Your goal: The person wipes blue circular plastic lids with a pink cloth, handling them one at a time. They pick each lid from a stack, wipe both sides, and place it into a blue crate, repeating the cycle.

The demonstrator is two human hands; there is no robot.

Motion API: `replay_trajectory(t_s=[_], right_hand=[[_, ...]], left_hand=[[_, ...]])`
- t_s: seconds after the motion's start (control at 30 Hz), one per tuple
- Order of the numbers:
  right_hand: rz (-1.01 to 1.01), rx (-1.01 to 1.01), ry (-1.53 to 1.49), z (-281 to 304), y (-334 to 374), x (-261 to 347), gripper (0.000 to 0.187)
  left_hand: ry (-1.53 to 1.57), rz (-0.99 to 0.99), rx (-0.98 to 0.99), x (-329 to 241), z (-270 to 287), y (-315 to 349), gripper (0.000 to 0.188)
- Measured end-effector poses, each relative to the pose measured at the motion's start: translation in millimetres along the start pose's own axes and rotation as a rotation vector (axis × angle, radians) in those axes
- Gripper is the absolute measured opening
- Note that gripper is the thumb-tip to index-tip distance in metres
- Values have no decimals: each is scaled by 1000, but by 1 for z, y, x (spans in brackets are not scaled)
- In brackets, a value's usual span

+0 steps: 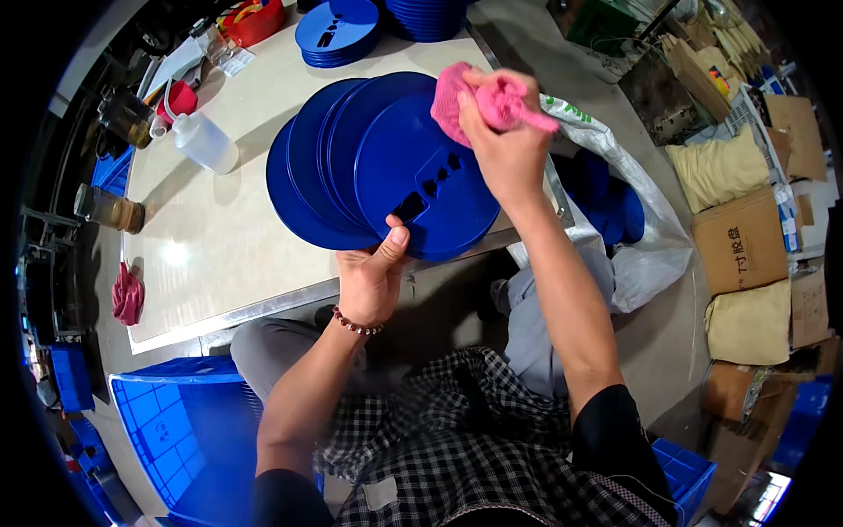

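Observation:
Several round blue plastic discs (386,158) lie fanned out over one another at the table's front edge. My left hand (369,277) grips the front disc at its lower rim, thumb on top beside a row of black cut-outs, fingers hidden underneath. My right hand (514,158) is closed round a bunched pink cloth (452,101), which touches the upper right rim of that disc. Behind them stand two stacks of similar discs, the left stack (338,31) showing cut-outs and the right stack (428,19) partly out of view.
On the pale table (211,272) stand a squeeze bottle (206,142), a glass jar (110,209) and a dark pink rag (128,294). A white sack (645,228) with blue discs is at the right. A blue crate (167,430) sits lower left; cardboard boxes (739,237) line the far right.

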State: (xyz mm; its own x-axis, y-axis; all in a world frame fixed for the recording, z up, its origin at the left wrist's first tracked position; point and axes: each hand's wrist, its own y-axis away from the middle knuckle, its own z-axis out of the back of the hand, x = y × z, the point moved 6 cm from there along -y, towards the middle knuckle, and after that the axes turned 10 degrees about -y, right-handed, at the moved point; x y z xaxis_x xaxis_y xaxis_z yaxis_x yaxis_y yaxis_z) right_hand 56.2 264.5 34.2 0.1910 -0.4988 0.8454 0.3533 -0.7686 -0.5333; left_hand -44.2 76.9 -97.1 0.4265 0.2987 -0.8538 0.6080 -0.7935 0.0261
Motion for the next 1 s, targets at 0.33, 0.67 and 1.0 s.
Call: replay_trajectory(t_s=[0.33, 0.67, 1.0], right_hand=[[279, -49, -82, 18, 16, -2, 32], [582, -14, 245, 31, 16, 5, 8], [-640, 97, -1126, 68, 16, -21, 49]], left_hand=[[150, 62, 28, -34, 4, -3, 15], [128, 78, -12, -37, 3, 0, 10], [129, 67, 8, -30, 16, -9, 20]])
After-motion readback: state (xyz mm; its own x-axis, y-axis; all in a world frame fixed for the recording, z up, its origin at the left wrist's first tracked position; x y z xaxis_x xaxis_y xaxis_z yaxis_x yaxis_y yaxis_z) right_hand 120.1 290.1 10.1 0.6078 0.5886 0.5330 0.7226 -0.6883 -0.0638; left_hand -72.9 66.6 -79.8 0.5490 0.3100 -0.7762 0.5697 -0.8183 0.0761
